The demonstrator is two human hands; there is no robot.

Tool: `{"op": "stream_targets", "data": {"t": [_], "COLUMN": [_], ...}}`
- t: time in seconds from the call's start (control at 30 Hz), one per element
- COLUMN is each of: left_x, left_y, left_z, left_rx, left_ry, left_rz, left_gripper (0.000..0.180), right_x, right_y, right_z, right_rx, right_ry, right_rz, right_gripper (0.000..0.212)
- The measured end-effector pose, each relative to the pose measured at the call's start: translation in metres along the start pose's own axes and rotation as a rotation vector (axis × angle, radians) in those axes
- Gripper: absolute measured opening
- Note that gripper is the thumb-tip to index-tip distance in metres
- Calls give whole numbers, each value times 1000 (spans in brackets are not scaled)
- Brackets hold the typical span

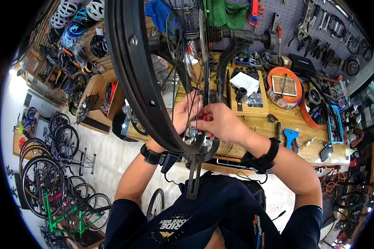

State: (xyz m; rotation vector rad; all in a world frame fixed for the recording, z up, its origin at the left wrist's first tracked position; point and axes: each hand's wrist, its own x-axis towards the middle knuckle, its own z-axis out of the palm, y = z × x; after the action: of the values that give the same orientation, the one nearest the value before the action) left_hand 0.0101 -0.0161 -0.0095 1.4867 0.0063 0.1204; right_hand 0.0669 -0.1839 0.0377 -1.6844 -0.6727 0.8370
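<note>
A black bicycle rim (147,89) stands upright in front of me, laced with thin spokes to a hub with a cassette (214,36). A black truing stand (225,62) carries the wheel, and its slotted bar (193,180) points toward me below the rim. My right hand (227,123) is closed beside the spokes, pinching a small red tool (202,119) that looks like a spoke wrench. My left hand (183,113) reaches in from the rim's other side, its fingers drawn together at the spokes. Spokes and rim partly cover it, so what its fingertips hold is hidden.
On the wooden workbench (253,143) lie a cardboard box (250,108) with papers, an orange round tray (284,74), a blue-handled tool (291,135) and a blue basket (335,124). Tools hang on a pegboard (274,23). Bicycles (64,199) and helmets (75,20) fill the left side.
</note>
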Motion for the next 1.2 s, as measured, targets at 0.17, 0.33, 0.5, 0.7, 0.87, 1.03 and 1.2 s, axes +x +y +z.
{"op": "stream_targets", "data": {"t": [0.17, 0.33, 0.5, 0.7, 0.87, 1.03, 1.2], "left_x": [-3, -6, 2, -2, -7, -7, -3], "left_y": [17, 48, 29, 17, 21, 22, 19], "left_z": [-6, 9, 8, 4, 9, 10, 3], "left_rx": [111, -13, 101, 2, -105, -238, -304], "left_ry": [200, 145, 139, 41, 18, -4, -50], "left_rz": [50, -59, 12, -19, -40, -50, -71], "left_gripper": [54, 51, 46, 49, 55, 61, 63], "right_x": [-1, -18, -14, -8, -3, -3, -3], "right_y": [0, -11, -7, -1, 1, 5, 3], "right_z": [-16, -18, -8, -3, -6, -11, -2], "right_rx": [-175, 188, 267, 325, 363, 326, 374], "right_ry": [173, -48, -110, -145, -292, -409, -318], "right_rz": [-50, -32, 26, 5, -17, -12, -36], "right_gripper": [22, 25, 24, 23, 22, 22, 24]}}
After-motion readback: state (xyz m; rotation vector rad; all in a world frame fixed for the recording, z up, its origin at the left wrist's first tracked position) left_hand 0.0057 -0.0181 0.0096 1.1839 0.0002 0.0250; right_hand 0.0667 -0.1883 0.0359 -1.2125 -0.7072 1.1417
